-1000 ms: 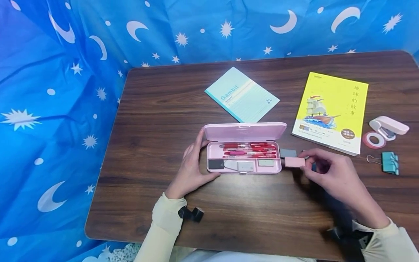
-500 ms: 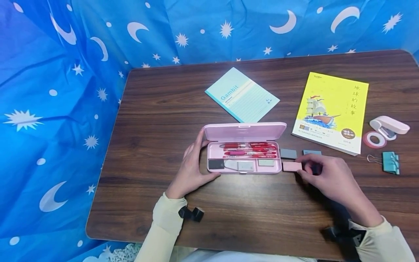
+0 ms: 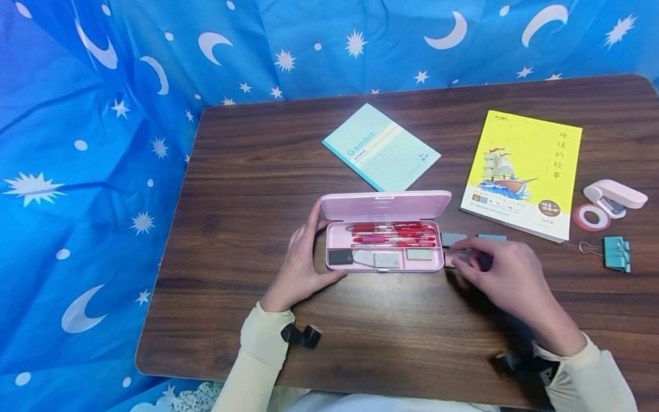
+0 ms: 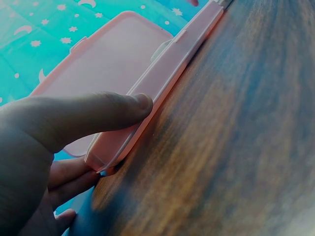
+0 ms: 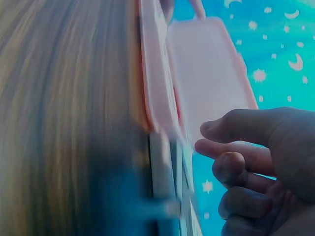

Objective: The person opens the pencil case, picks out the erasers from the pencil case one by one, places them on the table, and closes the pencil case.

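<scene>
The pink pencil case [image 3: 385, 271] lies with its lid [image 3: 386, 207] raised; several red pens [image 3: 393, 234] fill its back section. In its front section sit a black block [image 3: 340, 257], a grey-white piece [image 3: 386, 261] and a pale green block [image 3: 419, 254]. My left hand [image 3: 298, 260] grips the case's left end, its thumb [image 4: 123, 110] on the front wall. By the right end my right hand [image 3: 501, 272] hovers, with nothing seen between thumb and fingers. A small pink block [image 3: 450, 260], partly hidden behind those fingers, lies against the case.
Beyond the right hand lie a dark grey block [image 3: 455, 240] and a blue-grey block [image 3: 492, 236]. Further back are a light blue notebook [image 3: 382, 147] and a yellow book [image 3: 522, 174]. A pink stapler [image 3: 618, 194], a tape roll [image 3: 591, 218] and a teal binder clip [image 3: 616, 254] stay right.
My right hand has set the pink block down beside the case, let go of it, and moved a little left over it. The left hand has stayed put.
</scene>
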`<state>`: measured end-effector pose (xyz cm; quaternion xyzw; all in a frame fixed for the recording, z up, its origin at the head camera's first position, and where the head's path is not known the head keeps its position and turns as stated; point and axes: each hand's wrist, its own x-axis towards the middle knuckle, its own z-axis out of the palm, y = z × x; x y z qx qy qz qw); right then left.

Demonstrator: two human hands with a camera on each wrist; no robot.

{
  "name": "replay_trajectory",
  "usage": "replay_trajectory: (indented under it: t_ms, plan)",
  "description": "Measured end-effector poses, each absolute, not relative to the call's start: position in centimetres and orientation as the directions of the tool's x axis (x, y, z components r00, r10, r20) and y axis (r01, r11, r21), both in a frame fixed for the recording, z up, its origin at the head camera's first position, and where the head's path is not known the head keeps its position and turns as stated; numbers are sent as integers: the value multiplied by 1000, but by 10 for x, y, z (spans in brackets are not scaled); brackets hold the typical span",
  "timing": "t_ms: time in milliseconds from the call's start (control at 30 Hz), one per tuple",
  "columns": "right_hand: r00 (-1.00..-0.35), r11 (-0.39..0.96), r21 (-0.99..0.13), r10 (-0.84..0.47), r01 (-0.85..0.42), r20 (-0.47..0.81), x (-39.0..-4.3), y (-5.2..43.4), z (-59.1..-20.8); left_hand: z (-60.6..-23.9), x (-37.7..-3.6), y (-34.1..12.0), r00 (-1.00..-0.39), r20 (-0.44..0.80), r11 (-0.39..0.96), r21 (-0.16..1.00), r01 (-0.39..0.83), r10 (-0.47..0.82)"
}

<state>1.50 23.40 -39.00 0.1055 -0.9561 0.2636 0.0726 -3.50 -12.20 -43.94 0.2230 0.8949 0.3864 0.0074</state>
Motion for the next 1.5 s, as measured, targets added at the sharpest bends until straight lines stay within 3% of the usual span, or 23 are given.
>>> replay_trajectory:
  t_ms: [633,1100,1300,1500]
  plan:
    - [-957,817,-504,-199,-282,212,9,211,-402,-437,-35,-120,-896,167,602,688,405,411]
    - [-977,894,-404,-211,-194,4,1,200,-390,-438,-36,-122,-897,167,602,689,403,410]
    - [-979,869,-471,-199,-156,-42,-1,200,-390,-439,-36,-122,-895,169,599,691,406,412]
    - [-986,760,-647,-144,-59,-80,-2,210,-387,-440,-35,-123,-896,173,599,689,407,409]
